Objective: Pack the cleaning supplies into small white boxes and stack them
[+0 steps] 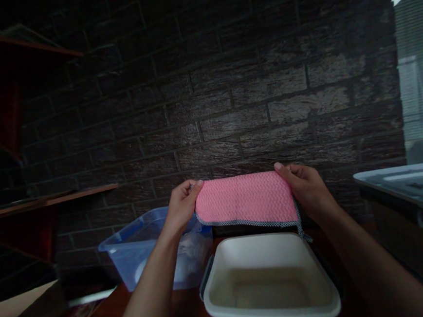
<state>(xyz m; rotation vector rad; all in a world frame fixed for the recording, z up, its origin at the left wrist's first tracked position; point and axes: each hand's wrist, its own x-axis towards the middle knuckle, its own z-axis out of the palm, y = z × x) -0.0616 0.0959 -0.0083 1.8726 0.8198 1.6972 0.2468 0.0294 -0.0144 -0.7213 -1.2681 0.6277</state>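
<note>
A pink textured cleaning cloth (246,198) with a black-and-white checked edge is stretched level between my two hands. My left hand (183,203) pinches its left upper corner, thumb in front. At the opposite upper corner, my right hand (306,185) grips it the same way, and a strip of the edging dangles below that side. Beneath the cloth stands a white plastic bin (273,312), its top uncovered and no contents visible inside. The cloth hangs above the bin's far rim without touching it.
To the left is a clear blue plastic tub (122,263) with whitish items inside. A lidded container (408,196) stands at right. Wooden shelves (50,200) jut from the left, a cardboard box (23,302) lies lower left, and a dark brick wall (228,93) rises behind.
</note>
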